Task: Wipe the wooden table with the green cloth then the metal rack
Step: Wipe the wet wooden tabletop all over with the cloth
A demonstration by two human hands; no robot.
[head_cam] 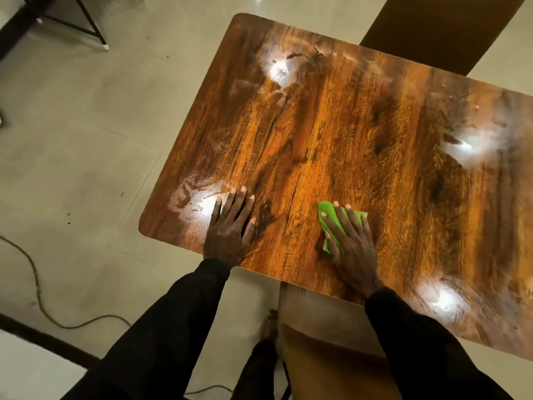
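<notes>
The wooden table (331, 134) fills the middle and right of the head view, glossy, with smeared streaks around several bright light reflections. A folded green cloth (328, 210) lies near the table's near edge. My right hand (350, 243) presses flat on the cloth with straight spread fingers, covering most of it. My left hand (230, 226) rests flat on the bare wood near the table's near left corner, fingers straight, holding nothing. No metal rack is clearly seen.
A brown chair (317, 356) stands under the near edge by my legs, and another dark chair (441, 30) at the far side. A cable (37, 284) trails over the tiled floor on the left. Black metal legs (86, 30) stand at the top left.
</notes>
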